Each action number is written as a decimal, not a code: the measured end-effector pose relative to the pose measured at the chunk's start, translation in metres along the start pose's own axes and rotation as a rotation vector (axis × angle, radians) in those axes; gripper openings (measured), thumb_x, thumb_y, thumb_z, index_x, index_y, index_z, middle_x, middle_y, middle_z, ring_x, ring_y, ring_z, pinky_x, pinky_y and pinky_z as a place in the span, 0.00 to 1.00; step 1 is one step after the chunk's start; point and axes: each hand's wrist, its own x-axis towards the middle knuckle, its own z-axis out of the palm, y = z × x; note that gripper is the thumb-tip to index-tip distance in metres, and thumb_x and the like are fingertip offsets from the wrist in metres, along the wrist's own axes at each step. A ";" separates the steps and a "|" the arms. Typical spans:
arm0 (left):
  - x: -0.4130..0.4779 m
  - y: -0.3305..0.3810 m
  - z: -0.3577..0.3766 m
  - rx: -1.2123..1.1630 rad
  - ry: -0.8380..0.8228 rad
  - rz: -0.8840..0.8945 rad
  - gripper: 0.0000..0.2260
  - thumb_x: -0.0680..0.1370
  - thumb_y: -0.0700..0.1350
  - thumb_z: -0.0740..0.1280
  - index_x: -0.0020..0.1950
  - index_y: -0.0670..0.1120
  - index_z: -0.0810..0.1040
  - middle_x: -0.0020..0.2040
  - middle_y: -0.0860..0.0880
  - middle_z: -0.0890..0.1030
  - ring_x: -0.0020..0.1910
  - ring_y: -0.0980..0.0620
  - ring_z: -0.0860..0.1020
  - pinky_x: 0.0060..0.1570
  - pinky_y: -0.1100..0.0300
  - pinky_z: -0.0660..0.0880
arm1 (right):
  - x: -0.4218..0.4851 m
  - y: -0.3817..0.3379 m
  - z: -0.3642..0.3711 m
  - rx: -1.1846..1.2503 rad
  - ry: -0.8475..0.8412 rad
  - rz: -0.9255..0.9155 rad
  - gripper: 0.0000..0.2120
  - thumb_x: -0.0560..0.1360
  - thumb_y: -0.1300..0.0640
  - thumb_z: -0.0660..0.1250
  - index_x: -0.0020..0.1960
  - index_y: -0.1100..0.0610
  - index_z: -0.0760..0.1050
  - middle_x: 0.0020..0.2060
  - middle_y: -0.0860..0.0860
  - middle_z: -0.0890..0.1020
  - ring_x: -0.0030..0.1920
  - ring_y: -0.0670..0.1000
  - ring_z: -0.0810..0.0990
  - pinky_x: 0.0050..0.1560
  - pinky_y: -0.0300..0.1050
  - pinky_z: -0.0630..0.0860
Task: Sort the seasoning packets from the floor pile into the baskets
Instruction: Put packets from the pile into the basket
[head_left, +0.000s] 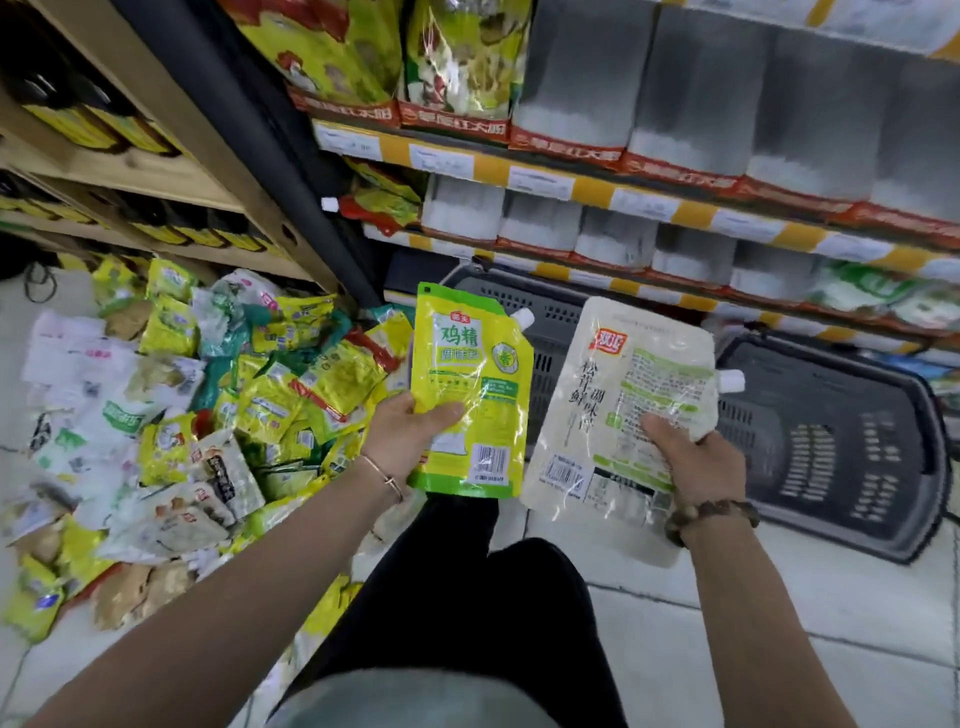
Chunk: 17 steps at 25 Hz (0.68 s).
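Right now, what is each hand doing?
Left hand: holding the yellow-green pouch.
Right hand: holding the white pouch.

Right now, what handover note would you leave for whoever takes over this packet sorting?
Hands: left hand grips a yellow-green spouted plastic pouch; right hand grips a cream-white spouted plastic pouch.
Two dark grey plastic baskets stand ahead; the right basket shows no packets, the other is mostly hidden.
Done: nothing visibly sorted.
Left: place both pouches, then clear the mixed floor pile of packets at left.
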 end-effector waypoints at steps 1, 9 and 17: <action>0.025 -0.002 0.005 0.016 0.003 -0.018 0.17 0.72 0.35 0.70 0.24 0.42 0.72 0.15 0.60 0.67 0.17 0.66 0.68 0.21 0.72 0.63 | 0.023 0.000 0.010 -0.040 -0.005 -0.007 0.08 0.69 0.51 0.74 0.35 0.46 0.75 0.31 0.37 0.77 0.34 0.39 0.75 0.30 0.32 0.69; 0.222 -0.107 0.041 0.110 0.027 -0.138 0.14 0.69 0.39 0.74 0.26 0.48 0.76 0.25 0.51 0.74 0.25 0.54 0.71 0.27 0.62 0.71 | 0.209 0.090 0.105 -0.141 0.028 0.063 0.11 0.65 0.51 0.76 0.36 0.58 0.79 0.25 0.44 0.80 0.27 0.45 0.79 0.24 0.35 0.70; 0.406 -0.245 0.092 0.216 0.032 -0.143 0.04 0.70 0.35 0.73 0.38 0.43 0.81 0.25 0.52 0.80 0.26 0.59 0.76 0.31 0.67 0.74 | 0.371 0.249 0.228 -0.101 0.024 0.182 0.08 0.64 0.55 0.77 0.32 0.51 0.78 0.33 0.48 0.83 0.36 0.49 0.81 0.42 0.45 0.79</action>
